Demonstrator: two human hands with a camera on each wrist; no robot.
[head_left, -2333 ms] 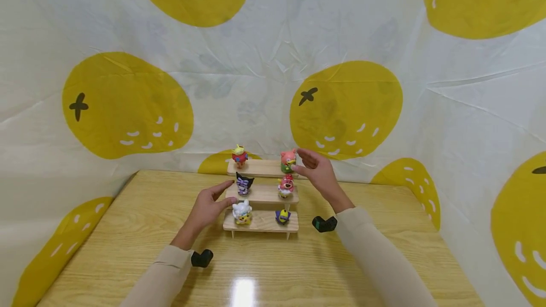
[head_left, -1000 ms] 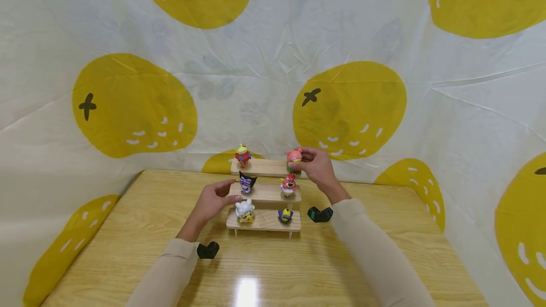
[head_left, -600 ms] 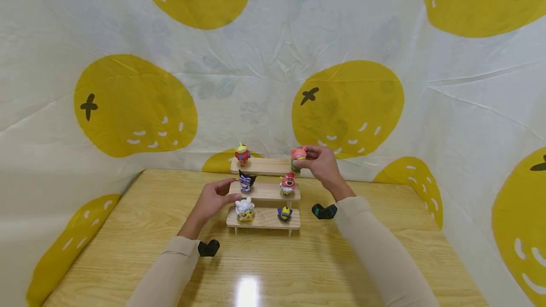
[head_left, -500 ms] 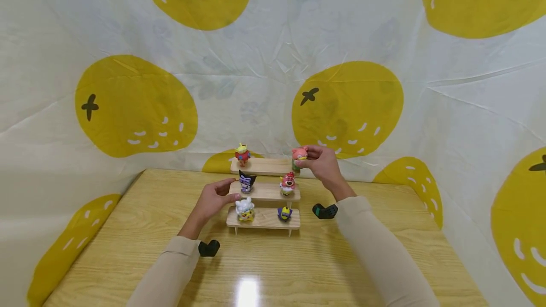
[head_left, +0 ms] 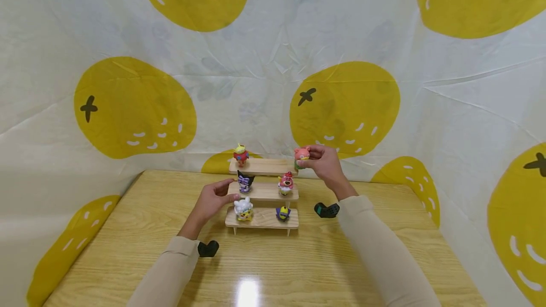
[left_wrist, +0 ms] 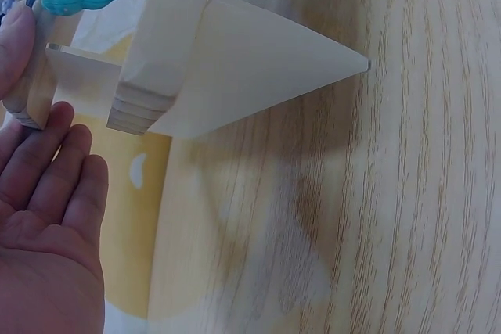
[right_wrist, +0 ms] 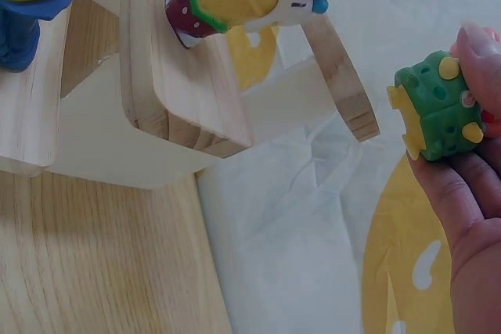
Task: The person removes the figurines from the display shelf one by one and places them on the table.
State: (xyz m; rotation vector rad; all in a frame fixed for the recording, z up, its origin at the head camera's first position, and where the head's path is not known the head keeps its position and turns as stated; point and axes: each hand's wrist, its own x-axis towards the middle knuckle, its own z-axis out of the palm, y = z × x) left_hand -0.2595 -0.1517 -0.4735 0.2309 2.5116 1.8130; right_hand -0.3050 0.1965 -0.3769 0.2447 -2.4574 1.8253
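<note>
Nearby, five figures (head_left: pixel 285 183) on stepped shelf (head_left: pixel 262 194)

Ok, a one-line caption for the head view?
Right hand lifts pink figurine off wooden stand; left hand steadies middle tier.

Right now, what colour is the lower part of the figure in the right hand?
Green with yellow spots; the figure shows this best in the right wrist view.
</note>
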